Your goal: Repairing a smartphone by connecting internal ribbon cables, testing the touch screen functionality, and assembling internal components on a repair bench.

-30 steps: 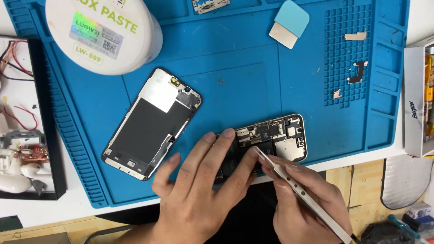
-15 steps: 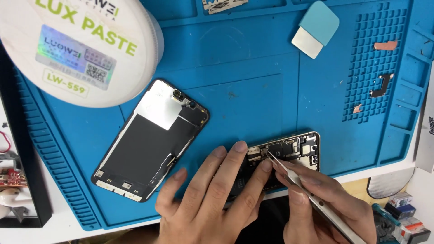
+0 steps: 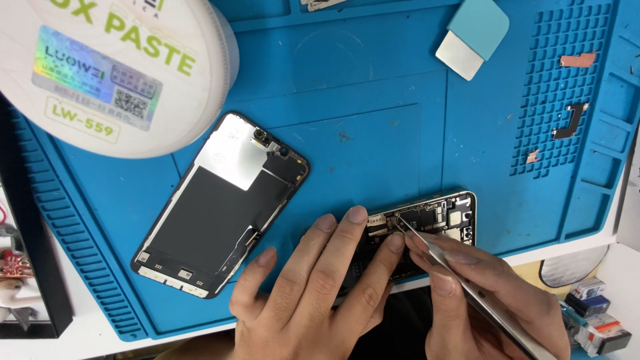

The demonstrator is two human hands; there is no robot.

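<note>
left hand [image 3: 313, 293] steadies opened phone [image 3: 427, 223]; right hand [image 3: 490, 293] probes it with tweezers [image 3: 467, 283].

1. The left hand [image 3: 313, 293] covers most of the opened phone body [image 3: 440, 217]; only its upper end with the small boards shows.
2. The tweezers [image 3: 467, 287] run off the bottom edge, and the exact part their tips touch is too small to tell.
3. The right hand [image 3: 490, 307] is cut at the bottom edge.
4. The white round tub [image 3: 113, 73] is cropped at the top and left.
5. The small metal pieces [image 3: 570, 120] on the blue mat [image 3: 373, 100] are possibly brackets.
6. The items at the left edge [image 3: 13, 267] are cut off.
</note>
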